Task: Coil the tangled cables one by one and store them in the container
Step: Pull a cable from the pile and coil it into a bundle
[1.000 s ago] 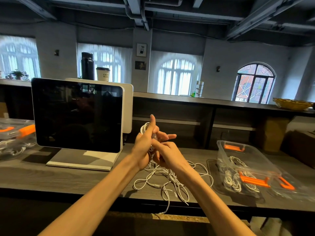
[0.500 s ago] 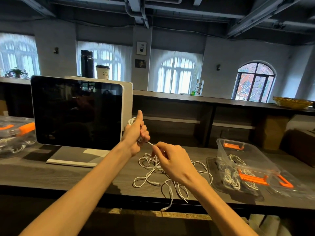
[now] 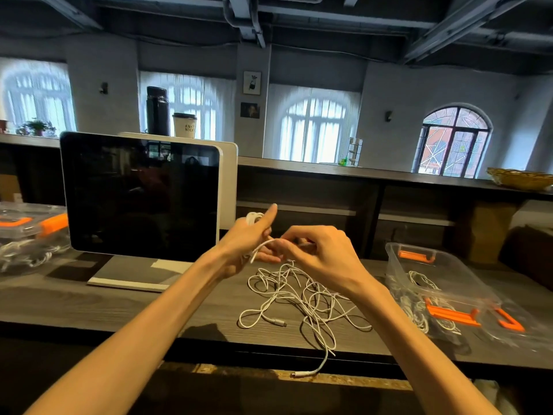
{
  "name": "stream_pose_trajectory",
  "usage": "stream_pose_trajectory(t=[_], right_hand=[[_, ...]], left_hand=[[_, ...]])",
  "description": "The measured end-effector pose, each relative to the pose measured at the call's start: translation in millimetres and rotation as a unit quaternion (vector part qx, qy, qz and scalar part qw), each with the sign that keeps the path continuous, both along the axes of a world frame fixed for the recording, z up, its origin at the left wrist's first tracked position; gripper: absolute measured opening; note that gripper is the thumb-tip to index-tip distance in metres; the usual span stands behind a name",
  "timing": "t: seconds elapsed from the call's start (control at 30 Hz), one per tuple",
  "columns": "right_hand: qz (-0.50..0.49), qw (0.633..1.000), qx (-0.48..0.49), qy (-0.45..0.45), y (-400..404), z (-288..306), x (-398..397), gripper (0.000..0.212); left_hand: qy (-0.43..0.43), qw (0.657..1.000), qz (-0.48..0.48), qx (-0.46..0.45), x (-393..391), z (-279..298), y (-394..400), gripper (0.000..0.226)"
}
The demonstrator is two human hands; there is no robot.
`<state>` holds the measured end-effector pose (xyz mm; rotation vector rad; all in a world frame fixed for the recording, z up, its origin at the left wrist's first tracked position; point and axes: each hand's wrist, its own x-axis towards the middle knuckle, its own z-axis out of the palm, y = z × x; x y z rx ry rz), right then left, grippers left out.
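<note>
Cables (image 3: 302, 298) lie tangled on my dark wooden counter (image 3: 89, 304), one plug end (image 3: 302, 374) trailing over the near edge toward me. Above them my left hand (image 3: 244, 239) grips a small white coil (image 3: 253, 217), thumb pointing up; my right hand (image 3: 323, 253) pinches its loose end. Farther right sits the clear container (image 3: 431, 265), coiled cables inside.

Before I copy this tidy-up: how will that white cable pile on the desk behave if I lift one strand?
The cable pile looks floppy and light. Its loops overlap, so lifting one strand probably drags neighbours along; one end already droops past the desk edge.
</note>
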<state>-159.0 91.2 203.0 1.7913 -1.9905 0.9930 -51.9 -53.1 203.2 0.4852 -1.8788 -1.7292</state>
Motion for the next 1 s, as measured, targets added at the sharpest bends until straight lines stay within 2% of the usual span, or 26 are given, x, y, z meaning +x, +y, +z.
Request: stream_pose_trajectory(t=[0.07,0.2,0.23,0.3,0.4,0.47,0.6,0.7,0.77,0.87,1.0], right_hand=[[0.0,1.0,0.0,-0.021,-3.0,5.4,1.4,0.023],[-0.022,0.998,-0.015,-0.06,-7.1,8.4,-1.4,0.022],[-0.031,0.997,-0.015,-0.069,-7.5,8.4,-2.0,0.023],[-0.045,0.995,-0.029,-0.082,-7.5,8.0,-3.3,0.025],[-0.044,0.992,-0.078,-0.088,-5.3,6.8,-7.8,0.013],[-0.019,0.992,-0.081,-0.098,-3.8,6.2,-9.2,0.007],[0.045,0.99,-0.031,-0.128,-0.7,7.6,-7.8,0.018],[0.07,0.975,-0.058,-0.204,0.7,7.4,-7.3,0.018],[0.041,0.964,-0.098,-0.243,-0.7,2.3,-7.2,0.022],[-0.012,0.962,-0.105,-0.251,-2.5,-8.1,-5.6,0.027],[-0.02,0.973,-0.088,-0.214,-3.1,-13.5,-2.5,0.025]], left_hand=[[-0.021,0.996,-0.086,0.019,-0.9,-2.7,2.8,0.065],[-0.009,0.963,-0.226,0.15,0.7,-7.1,4.6,0.084],[-0.002,0.954,-0.256,0.159,1.8,-7.5,4.1,0.084],[-0.01,0.953,-0.281,0.116,2.6,-8.3,3.7,0.076],[-0.062,0.963,-0.258,0.047,6.4,-9.5,8.9,0.062],[-0.073,0.964,-0.247,0.057,8.3,-9.8,11.8,0.062],[-0.072,0.964,-0.239,0.09,11.1,-10.9,14.2,0.065],[-0.016,0.956,-0.257,0.143,9.7,-11.1,18.1,0.064],[0.052,0.955,-0.223,0.191,3.4,-9.7,19.7,0.06],[0.118,0.95,-0.125,0.259,-6.9,-10.3,15.2,0.056],[0.106,0.958,-0.073,0.256,-9.2,-14.0,7.2,0.049]])
